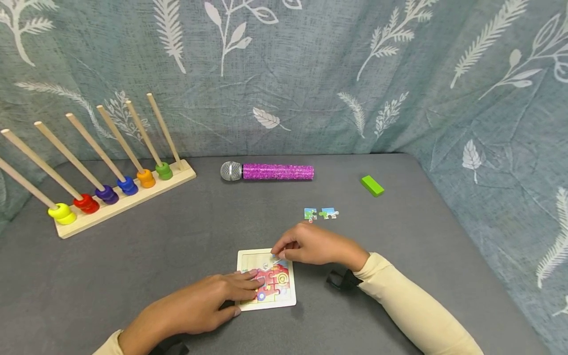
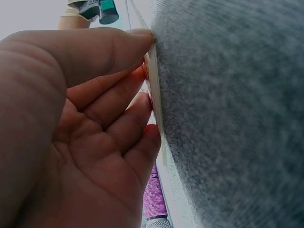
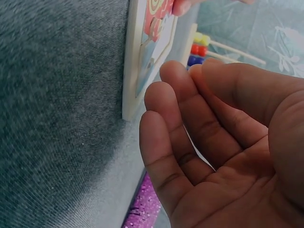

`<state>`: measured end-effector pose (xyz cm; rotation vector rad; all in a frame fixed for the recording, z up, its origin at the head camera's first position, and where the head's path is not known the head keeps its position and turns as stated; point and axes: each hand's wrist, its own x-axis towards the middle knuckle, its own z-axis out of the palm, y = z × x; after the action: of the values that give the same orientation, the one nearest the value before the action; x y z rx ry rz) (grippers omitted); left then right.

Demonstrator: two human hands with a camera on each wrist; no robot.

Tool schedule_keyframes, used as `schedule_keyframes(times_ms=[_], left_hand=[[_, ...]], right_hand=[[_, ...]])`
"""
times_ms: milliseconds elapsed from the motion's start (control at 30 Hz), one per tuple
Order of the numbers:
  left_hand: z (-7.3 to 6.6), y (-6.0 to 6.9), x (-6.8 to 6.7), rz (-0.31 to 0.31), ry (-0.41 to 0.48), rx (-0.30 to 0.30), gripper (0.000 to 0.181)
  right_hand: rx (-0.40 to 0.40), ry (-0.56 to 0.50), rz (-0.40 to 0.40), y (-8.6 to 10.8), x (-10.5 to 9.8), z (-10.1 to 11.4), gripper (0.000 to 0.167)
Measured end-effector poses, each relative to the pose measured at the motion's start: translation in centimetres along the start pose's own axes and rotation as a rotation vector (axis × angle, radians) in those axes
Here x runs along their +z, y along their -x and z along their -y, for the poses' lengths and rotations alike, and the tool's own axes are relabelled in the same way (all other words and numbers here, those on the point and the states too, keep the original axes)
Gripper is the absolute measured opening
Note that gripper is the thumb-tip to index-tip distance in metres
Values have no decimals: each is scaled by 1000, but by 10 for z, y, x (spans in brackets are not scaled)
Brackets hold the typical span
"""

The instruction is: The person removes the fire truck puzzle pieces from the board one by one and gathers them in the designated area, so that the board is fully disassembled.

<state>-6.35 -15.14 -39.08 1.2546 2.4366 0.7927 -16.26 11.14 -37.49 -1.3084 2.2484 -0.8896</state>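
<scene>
Apparently for steadiness, the left hand [image 1: 208, 301] rests straight-fingered on a puzzle [image 1: 278, 285]; whether the right hand [image 1: 317, 245] pinches anything is unclear.

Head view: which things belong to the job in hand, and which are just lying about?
In the job:
- puzzle tray, under the left hand, with the right hand at its upper right corner
- two loose puzzle pieces, probably, just beyond the right hand

Just lying about, it seems:
- peg rack with coloured rings
- purple microphone
- green block
</scene>
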Motion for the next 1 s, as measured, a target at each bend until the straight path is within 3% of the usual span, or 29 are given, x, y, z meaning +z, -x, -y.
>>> schedule_keyframes(times_ms=[533,1000], left_hand=[[0,0,1,-4,5,0,43],[-1,0,1,3,-15,-8,44]], right_hand=[[18,-14,20,-5,4,-3,16],[13,51,36,-6,6,1,19]])
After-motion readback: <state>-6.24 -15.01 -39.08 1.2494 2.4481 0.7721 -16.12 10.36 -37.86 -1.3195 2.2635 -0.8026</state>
